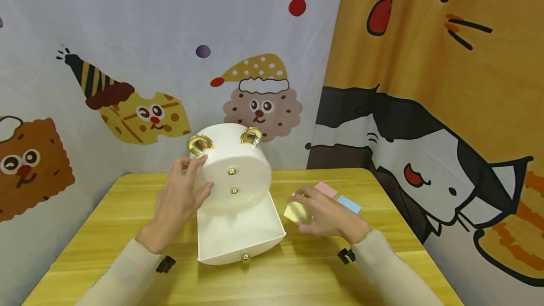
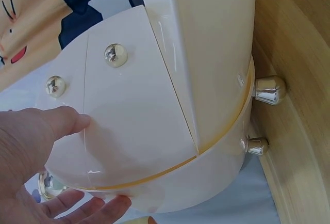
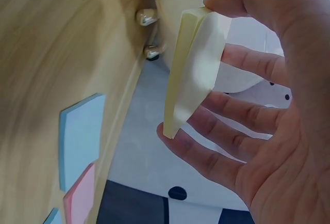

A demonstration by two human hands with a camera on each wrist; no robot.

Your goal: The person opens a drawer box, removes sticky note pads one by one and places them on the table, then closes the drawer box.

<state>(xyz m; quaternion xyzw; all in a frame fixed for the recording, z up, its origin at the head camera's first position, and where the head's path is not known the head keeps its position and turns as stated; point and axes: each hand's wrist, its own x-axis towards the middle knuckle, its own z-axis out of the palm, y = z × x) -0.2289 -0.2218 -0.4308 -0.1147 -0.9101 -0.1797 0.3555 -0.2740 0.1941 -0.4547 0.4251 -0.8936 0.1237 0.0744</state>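
A white drawer box [image 1: 227,148] with gold bear ears and round gold knobs stands on the table, its bottom drawer [image 1: 238,235] pulled out. My left hand [image 1: 176,202] is at the box's left side. In the left wrist view, its thumb [image 2: 69,122] rests on the front by a drawer seam, and the other fingers reach round the curved edge. To the right of the drawer, my right hand [image 1: 325,214] holds a pad of yellow sticky notes [image 3: 198,69] between thumb and fingertips. The right wrist view shows the pad tilted on edge.
Behind the right hand lie a pink sticky-note pad [image 1: 326,189] and a blue pad [image 1: 349,204]. The wooden table [image 1: 127,221] ends at a wall hung with cartoon-printed cloth [image 1: 170,22]. Gold feet [image 2: 269,90] stick out from the box's underside.
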